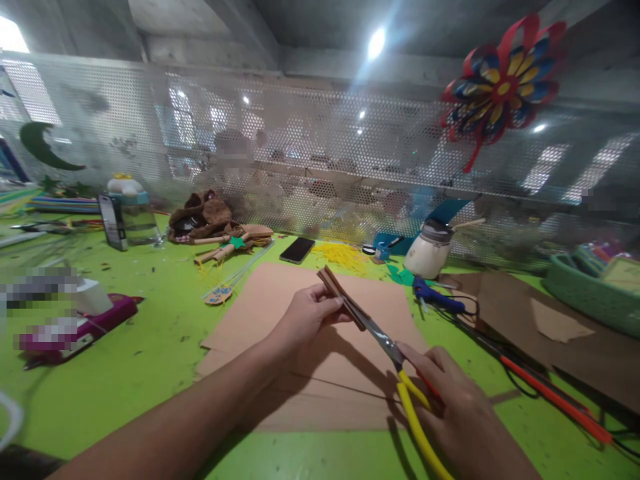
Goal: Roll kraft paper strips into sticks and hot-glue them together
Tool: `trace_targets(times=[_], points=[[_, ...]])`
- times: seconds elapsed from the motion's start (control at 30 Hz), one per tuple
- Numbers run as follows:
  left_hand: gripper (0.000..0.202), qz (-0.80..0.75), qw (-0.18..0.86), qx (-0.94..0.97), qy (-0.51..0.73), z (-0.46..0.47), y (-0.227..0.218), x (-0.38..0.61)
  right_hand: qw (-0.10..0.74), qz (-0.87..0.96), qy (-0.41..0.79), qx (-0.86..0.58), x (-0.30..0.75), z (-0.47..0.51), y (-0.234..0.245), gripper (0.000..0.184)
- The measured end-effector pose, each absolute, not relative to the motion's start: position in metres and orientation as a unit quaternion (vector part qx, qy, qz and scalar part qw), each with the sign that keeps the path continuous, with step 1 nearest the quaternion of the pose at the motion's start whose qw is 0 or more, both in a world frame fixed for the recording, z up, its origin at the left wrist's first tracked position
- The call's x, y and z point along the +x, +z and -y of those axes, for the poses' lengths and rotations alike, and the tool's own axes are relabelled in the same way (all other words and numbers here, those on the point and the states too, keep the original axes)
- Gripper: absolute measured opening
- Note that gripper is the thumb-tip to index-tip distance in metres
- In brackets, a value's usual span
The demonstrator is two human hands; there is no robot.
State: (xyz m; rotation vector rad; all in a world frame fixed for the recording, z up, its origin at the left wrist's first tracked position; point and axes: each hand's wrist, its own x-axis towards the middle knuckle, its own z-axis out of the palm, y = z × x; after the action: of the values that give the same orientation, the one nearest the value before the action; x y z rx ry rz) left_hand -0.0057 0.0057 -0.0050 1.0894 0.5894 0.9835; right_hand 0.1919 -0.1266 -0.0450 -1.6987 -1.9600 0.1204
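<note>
My left hand [305, 313] pinches a folded brown paper strip [343, 303] and holds it above a sheet of tan cardboard [280, 300]. My right hand [460, 413] grips yellow-handled scissors [395, 360]. Their blades reach up to the lower end of the brown strip and close on it. Both hands hover over the cardboard, which lies on the green table [135, 360].
A phone [297, 250], yellow shreds [343, 255], a white glue jar [430, 250] and a blue glue gun [437, 298] lie behind the cardboard. Brown sheets and a green basket [590, 293] sit at right. A magenta box [80, 327] sits at left. A perforated metal screen stands behind the table.
</note>
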Motion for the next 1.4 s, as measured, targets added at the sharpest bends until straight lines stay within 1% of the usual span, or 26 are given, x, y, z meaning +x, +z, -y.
trace_targets(times=[0.3, 0.7, 0.97, 1.17, 1.4], points=[[0.008, -0.268, 0.705, 0.485, 0.443, -0.001, 0.0, -0.005, 0.29, 0.727, 0.029, -0.621, 0.19, 0.128, -0.044, 0.052], [0.008, -0.274, 0.705, 0.477, 0.447, 0.002, -0.003, -0.002, 0.287, 0.725, 0.038, -0.625, 0.187, 0.124, -0.046, 0.052], [0.005, -0.272, 0.721, 0.46, 0.441, 0.004, -0.001, -0.002, 0.285, 0.727, 0.049, -0.623, 0.186, 0.124, -0.044, 0.045], [0.009, -0.263, 0.729, 0.45, 0.444, 0.002, -0.004, 0.0, 0.331, 0.698, 0.05, -0.633, 0.178, 0.128, -0.041, 0.045], [0.009, -0.27, 0.73, 0.451, 0.437, 0.008, -0.001, 0.002, 0.297, 0.715, 0.051, -0.631, 0.183, 0.126, -0.039, 0.044]])
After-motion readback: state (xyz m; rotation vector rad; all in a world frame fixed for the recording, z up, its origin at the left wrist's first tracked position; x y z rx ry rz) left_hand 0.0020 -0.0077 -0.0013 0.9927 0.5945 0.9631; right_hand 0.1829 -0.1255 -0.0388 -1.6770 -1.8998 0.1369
